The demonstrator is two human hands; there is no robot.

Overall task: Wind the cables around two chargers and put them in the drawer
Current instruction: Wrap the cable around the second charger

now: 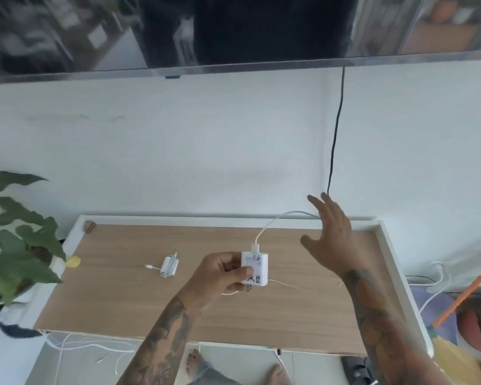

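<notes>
My left hand (222, 275) grips a white square charger (257, 266) with black handwriting on its face, held above the wooden cabinet top (178, 307). Its white cable (278, 219) rises from the charger's top and arcs right to my right hand (331, 234), whose fingers are spread with the cable running by them; whether they pinch it is unclear. More of the cable (297, 287) trails below the charger. A second white charger (170, 265), its cable wound around it and a plug end sticking out left, lies on the top to the left. No drawer is visible.
A leafy plant (14, 240) stands at the left edge. A black cord (335, 134) hangs down the white wall from the TV (247, 31). White cords (81, 348) dangle below the cabinet front. Clutter (461, 301) sits on the floor at right.
</notes>
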